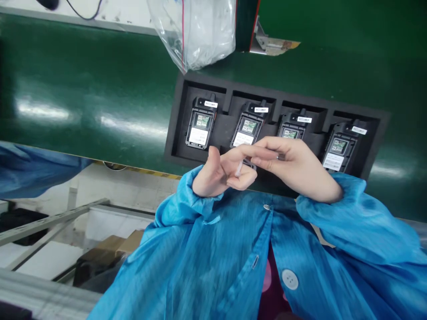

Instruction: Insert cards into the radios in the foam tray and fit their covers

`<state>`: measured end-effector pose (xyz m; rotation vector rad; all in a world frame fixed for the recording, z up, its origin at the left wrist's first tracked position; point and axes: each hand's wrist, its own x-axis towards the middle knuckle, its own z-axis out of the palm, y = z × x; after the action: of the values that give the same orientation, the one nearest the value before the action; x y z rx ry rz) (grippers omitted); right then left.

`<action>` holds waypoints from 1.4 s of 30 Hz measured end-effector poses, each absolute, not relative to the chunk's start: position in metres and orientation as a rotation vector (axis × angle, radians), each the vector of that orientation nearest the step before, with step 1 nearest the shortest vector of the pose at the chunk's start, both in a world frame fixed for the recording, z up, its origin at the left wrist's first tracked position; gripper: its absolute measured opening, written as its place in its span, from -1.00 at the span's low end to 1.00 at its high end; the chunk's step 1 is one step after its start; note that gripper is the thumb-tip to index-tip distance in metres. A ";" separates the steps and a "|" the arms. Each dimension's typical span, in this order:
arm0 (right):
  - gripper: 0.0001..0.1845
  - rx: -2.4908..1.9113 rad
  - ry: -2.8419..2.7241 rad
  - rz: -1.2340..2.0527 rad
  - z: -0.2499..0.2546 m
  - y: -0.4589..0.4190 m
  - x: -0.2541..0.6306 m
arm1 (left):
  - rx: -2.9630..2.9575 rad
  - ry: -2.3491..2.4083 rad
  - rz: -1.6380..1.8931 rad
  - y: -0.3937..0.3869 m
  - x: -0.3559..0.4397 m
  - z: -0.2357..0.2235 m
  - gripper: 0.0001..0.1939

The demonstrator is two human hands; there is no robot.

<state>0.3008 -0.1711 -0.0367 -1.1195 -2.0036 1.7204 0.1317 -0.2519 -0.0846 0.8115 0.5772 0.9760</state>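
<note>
My left hand [227, 171] is half closed, thumb raised and fingers curled around a thin, whitish, translucent strip [239, 169]. My right hand [293, 164] meets it from the right, its thumb and fingers pinched together at the left fingertips. What lies in that pinch is mostly hidden. Both hands are over the near edge of a black foam tray [171, 133]. In the tray's compartments lie several black handheld devices, among them the leftmost device [201, 122], a second device [249, 124] and the rightmost device [340, 144]. Their backs show green circuit parts and white labels.
A clear plastic bag [210, 35] lies behind the tray on the green table [83, 89]. Beside it is a metal bracket [271, 44]. A blue sleeve [36, 169] shows at the left edge. Below the table are cardboard boxes [110, 249] and a metal frame [50, 222].
</note>
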 end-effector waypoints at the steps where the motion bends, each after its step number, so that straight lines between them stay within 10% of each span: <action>1: -0.82 -1.129 -2.008 1.732 -0.035 -0.171 0.300 | 0.821 0.549 0.968 -0.252 0.132 -0.084 0.04; 32: -0.84 -0.846 -2.469 0.493 -0.045 -0.184 0.318 | 0.552 0.635 1.092 -0.252 0.133 -0.093 0.02; 42: -0.82 -0.864 -2.197 0.773 -0.044 -0.186 0.309 | 0.440 0.694 1.100 -0.250 0.127 -0.094 -0.09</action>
<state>0.3088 -0.1864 -0.0441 -0.8636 -2.1965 0.7727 0.1271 -0.2504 -0.0937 0.4401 0.6936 1.0997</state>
